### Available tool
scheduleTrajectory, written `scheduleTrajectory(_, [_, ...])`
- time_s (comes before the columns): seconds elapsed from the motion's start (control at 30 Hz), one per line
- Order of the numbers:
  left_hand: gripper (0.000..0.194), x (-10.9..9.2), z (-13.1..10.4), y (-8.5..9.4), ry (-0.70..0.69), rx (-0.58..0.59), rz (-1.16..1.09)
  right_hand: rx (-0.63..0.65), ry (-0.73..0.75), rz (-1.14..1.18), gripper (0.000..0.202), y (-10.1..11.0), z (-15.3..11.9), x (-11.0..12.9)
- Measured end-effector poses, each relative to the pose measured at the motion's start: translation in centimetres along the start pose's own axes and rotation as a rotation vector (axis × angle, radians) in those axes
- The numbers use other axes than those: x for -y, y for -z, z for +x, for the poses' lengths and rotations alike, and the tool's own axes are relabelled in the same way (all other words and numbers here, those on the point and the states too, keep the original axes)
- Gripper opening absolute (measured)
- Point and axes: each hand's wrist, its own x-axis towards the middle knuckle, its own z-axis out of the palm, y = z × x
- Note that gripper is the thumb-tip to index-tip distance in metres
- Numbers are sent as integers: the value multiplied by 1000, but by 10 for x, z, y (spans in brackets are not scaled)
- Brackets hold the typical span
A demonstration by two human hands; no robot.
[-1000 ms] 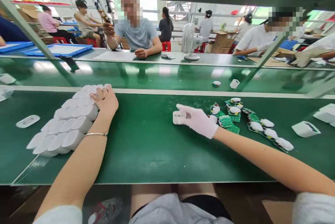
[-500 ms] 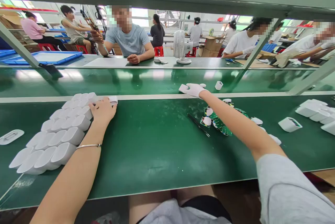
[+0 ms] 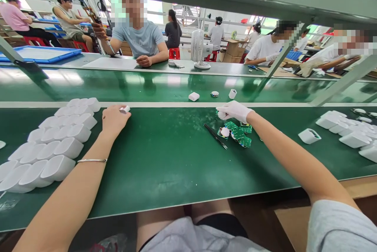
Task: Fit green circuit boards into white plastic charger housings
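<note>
A long green workbench (image 3: 165, 173) fills the foreground of a busy assembly hall, with a glossy conveyor lane (image 3: 118, 87) running across behind it, where a white block (image 3: 193, 96) and two smaller parts lie well apart from one another. On the far side a seated person in a grey T-shirt (image 3: 138, 41) rests a hand on the opposite table beside a small desk fan (image 3: 198, 49).

To the worker's left, rows of white plastic shells (image 3: 50, 144) lie packed side by side, their long axes pointing away toward the conveyor lane, seemingly stacked so for easy reach. More white housings (image 3: 344, 130) are gathered at the far right.

The bare left hand (image 3: 113, 120) rests on the mat just beside the nearest row, fingers curled shut around a small white piece (image 3: 125, 109) that pokes out past the fingertips, its long axis lying roughly across the bench and pointing right. The gloved right hand (image 3: 234, 111) hovers over a cluster of green circuit boards (image 3: 239, 134), its fingers closed on a small white part (image 3: 220, 114); which way that part points cannot be told. A thin black tool (image 3: 215, 136), probably tweezers, lies slantwise just left of the boards, apart from both hands.
</note>
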Motion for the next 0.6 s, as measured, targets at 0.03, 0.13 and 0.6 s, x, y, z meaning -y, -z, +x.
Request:
scheduleTrajectory(0.03, [42, -5, -2, 2, 9, -10, -33, -12, -10, 2, 42, -1, 6, -1])
scheduleTrajectory(0.13, [37, -27, -15, 9, 1, 30, -89, -57, -73, -54, 42, -3, 21, -6])
scheduleTrajectory(0.6, [78, -84, -70, -29, -255, 299, -493, -114, 21, -209, 52, 7, 95, 14])
